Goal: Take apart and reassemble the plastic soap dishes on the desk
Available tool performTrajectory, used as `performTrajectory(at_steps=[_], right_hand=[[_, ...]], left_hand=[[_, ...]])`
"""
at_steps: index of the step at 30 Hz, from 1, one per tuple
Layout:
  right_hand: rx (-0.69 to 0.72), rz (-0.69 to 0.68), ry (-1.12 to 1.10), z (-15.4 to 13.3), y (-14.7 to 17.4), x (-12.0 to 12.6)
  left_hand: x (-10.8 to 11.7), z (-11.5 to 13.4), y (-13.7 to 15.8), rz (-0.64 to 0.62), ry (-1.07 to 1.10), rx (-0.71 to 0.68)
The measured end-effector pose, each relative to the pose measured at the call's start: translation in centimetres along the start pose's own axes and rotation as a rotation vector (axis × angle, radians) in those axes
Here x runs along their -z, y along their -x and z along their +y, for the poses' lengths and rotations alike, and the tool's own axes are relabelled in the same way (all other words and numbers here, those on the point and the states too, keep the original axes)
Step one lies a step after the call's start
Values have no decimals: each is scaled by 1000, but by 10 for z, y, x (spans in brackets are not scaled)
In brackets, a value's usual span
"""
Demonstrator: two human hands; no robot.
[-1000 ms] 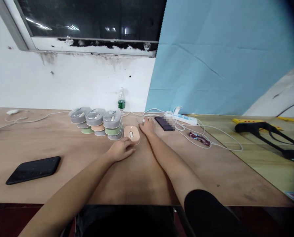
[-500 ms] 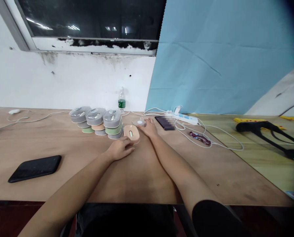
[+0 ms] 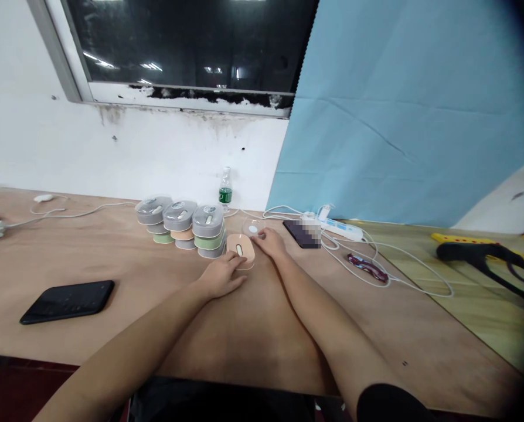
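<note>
A peach box with rounded corners and a small slot in its top sits on the table. My left hand rests against its near side, fingertips lying on the top and thumb stretched out on the tabletop. Just behind the box lies a clear round-cornered lid with a white oval spot. My right hand has its fingers curled at the lid's near right edge. To the left of the peach box stand stacked grey, green and peach boxes, the top ones under clear lids.
A water bottle stands by the wall. A black phone lies at left; another phone, a power strip, white cables and a dark red glossy object lie at right. A yellow-and-black item sits farther right.
The camera view has shifted, so everything sits lower and slightly right. My right fingers have slid nearer along the clear lid's edge. My left fingertips reach farther over the peach box's top.
</note>
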State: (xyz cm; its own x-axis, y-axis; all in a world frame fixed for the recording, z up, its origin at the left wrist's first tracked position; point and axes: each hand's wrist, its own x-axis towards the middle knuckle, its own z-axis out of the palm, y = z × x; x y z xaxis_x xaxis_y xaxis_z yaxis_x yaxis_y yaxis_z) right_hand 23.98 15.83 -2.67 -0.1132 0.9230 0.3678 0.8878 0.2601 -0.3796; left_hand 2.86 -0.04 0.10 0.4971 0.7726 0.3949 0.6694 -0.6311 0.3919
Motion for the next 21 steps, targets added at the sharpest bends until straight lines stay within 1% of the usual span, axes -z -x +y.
performTrajectory(at_steps=[3, 6, 10, 12, 17, 21], right_hand=[[65, 6, -37, -2, -2, -1], [99, -5, -72, -7, -6, -2], [113, -109, -42, -15, -8, -2], [130, -133, -27, -18, -8, -1], [161, -63, -55, -17, -3, -1], [195, 6, -138, -14, 12, 4]], left_hand=[[-2, -1, -1, 14, 0, 7], [-3, -1, -2, 17, 5, 3], [-3, 0, -3, 20, 7, 17], [-4, 1, -3, 24, 1, 23], [-7, -1, -3, 36, -12, 71], [-9, -4, -4, 49, 34, 106]])
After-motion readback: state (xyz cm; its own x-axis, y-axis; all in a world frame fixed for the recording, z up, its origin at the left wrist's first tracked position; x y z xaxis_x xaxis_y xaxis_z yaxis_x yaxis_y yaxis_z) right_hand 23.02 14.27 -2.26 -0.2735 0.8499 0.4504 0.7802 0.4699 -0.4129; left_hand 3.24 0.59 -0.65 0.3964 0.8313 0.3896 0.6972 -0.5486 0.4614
